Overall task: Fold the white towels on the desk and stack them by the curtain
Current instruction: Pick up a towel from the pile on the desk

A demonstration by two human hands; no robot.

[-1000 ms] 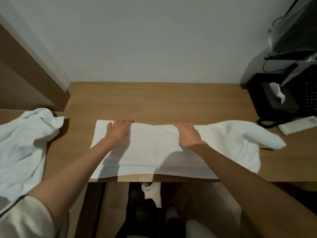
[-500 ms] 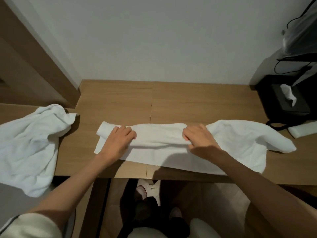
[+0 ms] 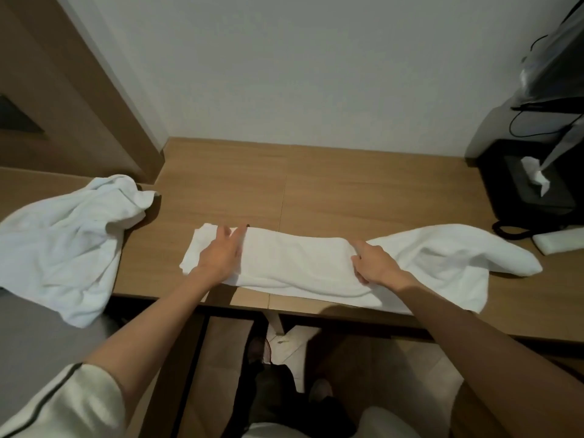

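A white towel (image 3: 300, 263) lies along the front of the wooden desk (image 3: 347, 197). Its middle and left part are folded into a long band, while its right end spreads loose and rumpled. My left hand (image 3: 221, 257) rests flat on the band's left part with its fingers straight and spread. My right hand (image 3: 377, 268) grips the folded layer where the band meets the loose end, thumb on top. A second white towel (image 3: 63, 245) lies crumpled at the desk's left end and hangs over the front edge. No curtain is in view.
A black tissue box (image 3: 531, 191) stands at the back right, with a white remote-like object (image 3: 559, 243) and a coiled black cord in front of it. A wooden panel (image 3: 79, 105) rises at the back left. My legs show under the desk.
Both hands drew the towel's far edge toward me and laid it over the near half, making a narrower band. The left hand went from gripping to lying flat. The view tilted up.
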